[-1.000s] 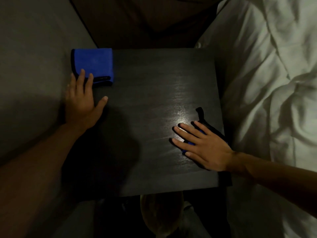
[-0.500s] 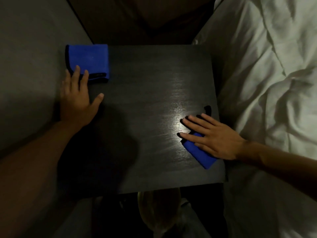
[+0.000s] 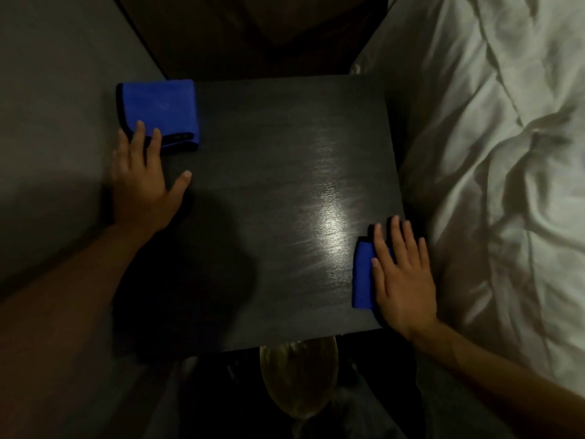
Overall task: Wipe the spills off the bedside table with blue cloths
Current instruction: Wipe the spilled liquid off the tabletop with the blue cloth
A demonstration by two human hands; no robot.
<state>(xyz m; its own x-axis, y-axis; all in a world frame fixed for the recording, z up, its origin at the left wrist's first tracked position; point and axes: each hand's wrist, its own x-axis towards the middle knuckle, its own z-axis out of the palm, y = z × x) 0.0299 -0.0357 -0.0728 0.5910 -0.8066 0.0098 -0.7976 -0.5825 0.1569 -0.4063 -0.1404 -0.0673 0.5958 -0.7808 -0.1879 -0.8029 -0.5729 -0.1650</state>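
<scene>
Cloth point(image 3: 362, 274) long axis near-to-far, under right hand point(image 3: 400, 277)

You are in a dim bedroom. A bed point(image 3: 493, 153) with rumpled white bedding fills your right side, pressed just beside a small dark wooden table point(image 3: 269, 172) of nightstand size. A plain grey wall point(image 3: 53, 122) runs along the table's left edge, and a dark panel point(image 3: 253, 33), perhaps a headboard, stands behind it. One light patch glares off the tabletop.
</scene>
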